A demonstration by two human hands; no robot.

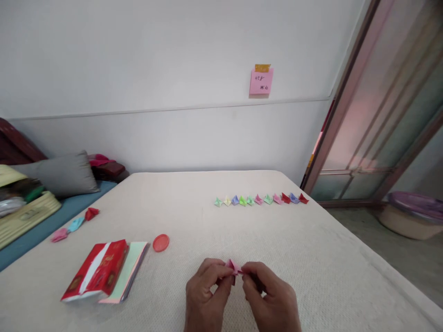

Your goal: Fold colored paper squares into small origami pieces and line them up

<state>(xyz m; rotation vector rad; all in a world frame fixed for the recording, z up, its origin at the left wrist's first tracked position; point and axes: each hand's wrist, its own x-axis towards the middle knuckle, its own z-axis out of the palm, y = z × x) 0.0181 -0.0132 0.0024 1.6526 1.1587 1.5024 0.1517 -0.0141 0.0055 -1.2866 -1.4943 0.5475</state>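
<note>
Between my two hands, low over the near part of the table, is a small pink folded paper piece (234, 266). My left hand (209, 290) pinches its left side between thumb and fingers. At its right end the fingertips of my right hand (270, 293) are closed on the paper. Parts of the piece are hidden behind the fingers. Farther back lies a row of several small folded paper pieces (258, 199) in green, yellow, blue, pink and red.
A red plastic packet (100, 269) lies partly over a stack of coloured paper (134, 267) at left. Beside it is a round red disc (161, 243). Three folded papers (75, 224) lie by the left table edge. A pink note (261, 82) is taped to the wall.
</note>
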